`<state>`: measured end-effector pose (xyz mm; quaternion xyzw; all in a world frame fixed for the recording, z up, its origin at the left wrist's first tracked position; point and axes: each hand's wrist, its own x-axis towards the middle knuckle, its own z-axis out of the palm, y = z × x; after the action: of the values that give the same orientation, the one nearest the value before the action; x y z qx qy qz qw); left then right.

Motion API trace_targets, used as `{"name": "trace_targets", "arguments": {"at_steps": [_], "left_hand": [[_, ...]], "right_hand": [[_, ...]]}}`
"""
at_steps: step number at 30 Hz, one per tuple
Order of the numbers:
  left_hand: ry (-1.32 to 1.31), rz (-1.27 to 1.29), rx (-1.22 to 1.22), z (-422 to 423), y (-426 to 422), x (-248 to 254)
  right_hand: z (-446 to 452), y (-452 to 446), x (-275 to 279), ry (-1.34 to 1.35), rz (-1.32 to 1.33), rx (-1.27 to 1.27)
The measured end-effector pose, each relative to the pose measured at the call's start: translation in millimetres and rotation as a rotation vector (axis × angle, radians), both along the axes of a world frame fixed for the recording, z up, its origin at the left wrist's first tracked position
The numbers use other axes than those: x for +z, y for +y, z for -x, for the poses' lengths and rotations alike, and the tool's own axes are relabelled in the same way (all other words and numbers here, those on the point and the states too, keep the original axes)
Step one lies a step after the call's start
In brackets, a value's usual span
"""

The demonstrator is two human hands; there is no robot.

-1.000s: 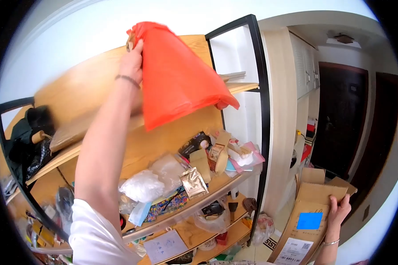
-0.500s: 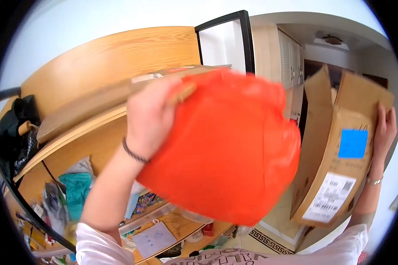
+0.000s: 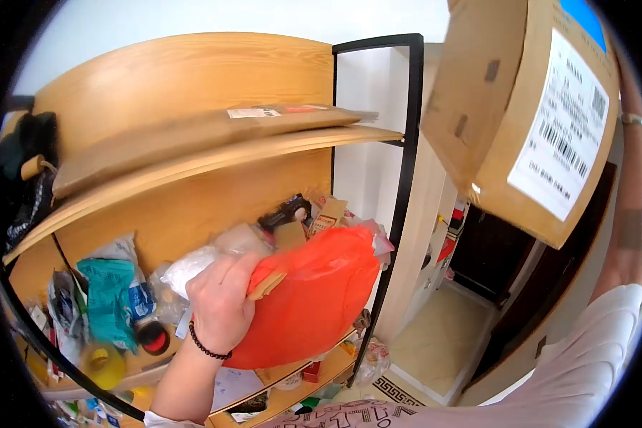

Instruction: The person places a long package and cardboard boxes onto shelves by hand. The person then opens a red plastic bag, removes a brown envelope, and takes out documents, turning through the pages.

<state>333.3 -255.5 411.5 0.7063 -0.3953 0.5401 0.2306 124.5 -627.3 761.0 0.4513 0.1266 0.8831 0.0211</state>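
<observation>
Head view, red bag [image 3: 310, 296] in left hand [image 3: 223, 294], box [image 3: 478, 96] by right hand [image 3: 628, 82]

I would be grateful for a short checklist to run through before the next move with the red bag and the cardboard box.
1. Red bag gripped by the left hand: ok.
2. Cardboard box firmly gripped by the right hand: cannot tell, fingers hidden.
3. Box's opening closed: cannot tell, out of view.
4. Flat package resting on the upper shelf: ok.
5. Space behind the bag uncluttered: not ok.
</observation>
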Motion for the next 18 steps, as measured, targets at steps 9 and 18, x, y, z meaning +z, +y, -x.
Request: {"name": "trace_targets", "arguments": {"at_steps": [9, 18], "left_hand": [[0.095, 0.038, 0.056, 15, 30, -38], [0.215, 0.004, 0.201, 31, 53, -62]], "right_hand": [[-68, 53, 41, 0.088, 0.077, 0.277], [-166, 122, 36, 0.174, -0.201, 0.374]]}}
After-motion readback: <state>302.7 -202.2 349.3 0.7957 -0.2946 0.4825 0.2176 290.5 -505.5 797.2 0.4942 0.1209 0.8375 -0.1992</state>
